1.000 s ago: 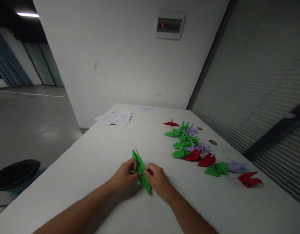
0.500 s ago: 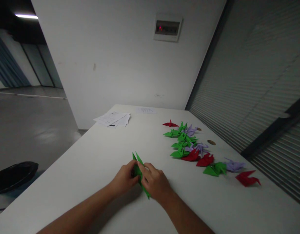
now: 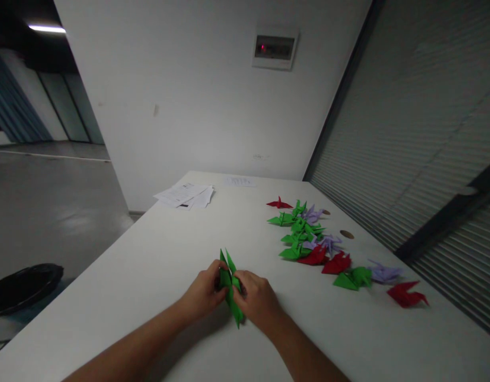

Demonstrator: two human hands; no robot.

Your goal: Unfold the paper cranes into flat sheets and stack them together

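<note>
A folded piece of green origami paper (image 3: 230,297) is held between my two hands just above the white table, its two narrow points side by side at the far end. My left hand (image 3: 205,289) pinches its left edge with thumb and fingers. On the opposite edge, my right hand (image 3: 256,297) has closed thumb and fingertips on the paper. Part of the fold is hidden behind the fingers. To the right lie several folded paper cranes, among them a green crane (image 3: 354,278), a red crane (image 3: 407,294) and a purple crane (image 3: 384,272).
Loose printed sheets (image 3: 189,195) lie on the table's (image 3: 149,270) far left part. A black-lined bin (image 3: 25,289) stands on the floor to the left. Window blinds (image 3: 407,122) border the right side, near two round holes in the tabletop.
My right fingers have shifted from lying across the paper to pinching its right edge. The green paper has turned slightly, and its middle shows more. The cranes lie as before.
</note>
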